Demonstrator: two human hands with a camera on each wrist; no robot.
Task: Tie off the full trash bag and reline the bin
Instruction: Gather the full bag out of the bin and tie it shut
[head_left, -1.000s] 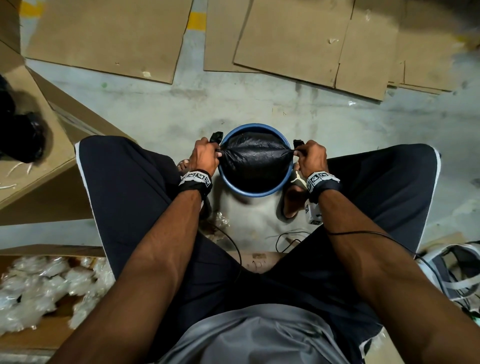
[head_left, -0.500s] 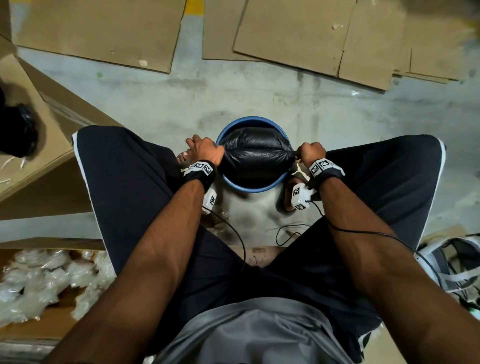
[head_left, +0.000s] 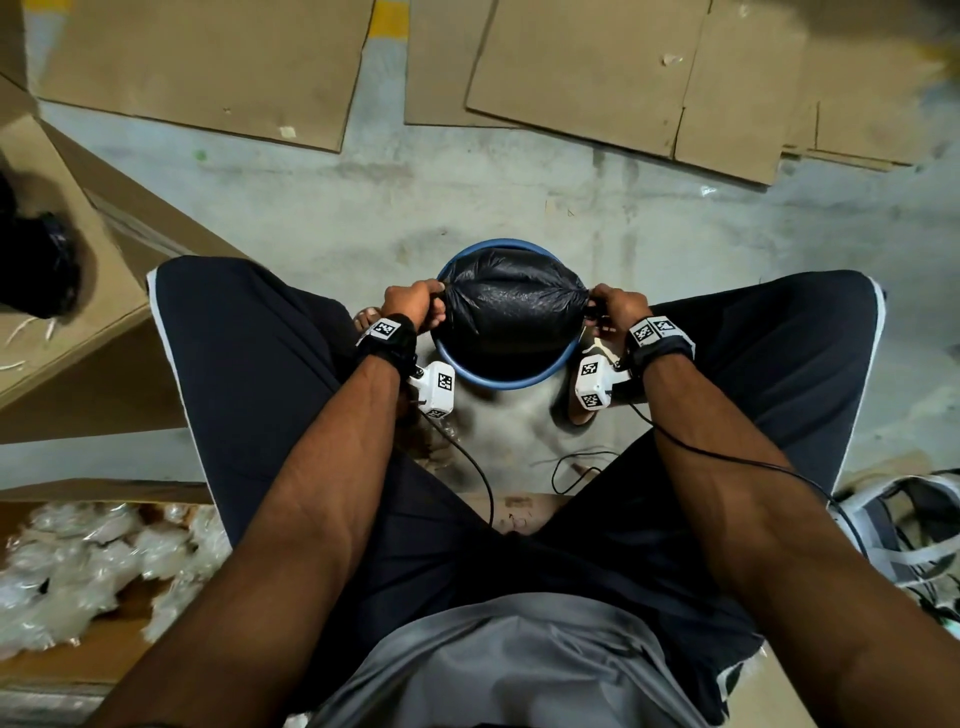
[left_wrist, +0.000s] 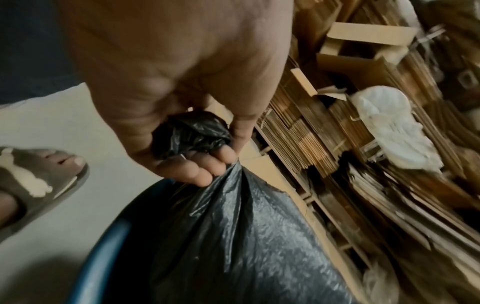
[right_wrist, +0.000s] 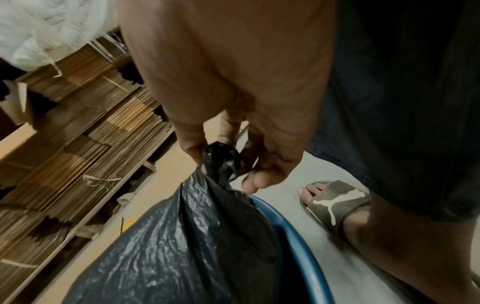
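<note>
A black trash bag (head_left: 511, 306) bulges out of a round blue bin (head_left: 511, 383) on the concrete floor between my knees. My left hand (head_left: 415, 306) grips the bag's gathered left corner, and the bunched plastic (left_wrist: 191, 134) shows inside its curled fingers (left_wrist: 192, 168). My right hand (head_left: 613, 309) pinches the bag's twisted right corner (right_wrist: 221, 159) between thumb and fingers. The bag's top is stretched taut between the two hands, above the bin's blue rim (right_wrist: 301, 236) (left_wrist: 101, 265).
Flattened cardboard sheets (head_left: 597, 67) lie on the floor beyond the bin. A cardboard box (head_left: 67, 249) stands at the left, and another holds clear plastic wads (head_left: 88, 566) by my left leg. My sandalled feet (right_wrist: 335, 201) (left_wrist: 39, 181) flank the bin. Cables (head_left: 576, 467) trail on the floor.
Both hands have kept their hold on the bag's corners and drawn them upward, so more of the bag has risen out of the bin. The wrists have rolled outward.
</note>
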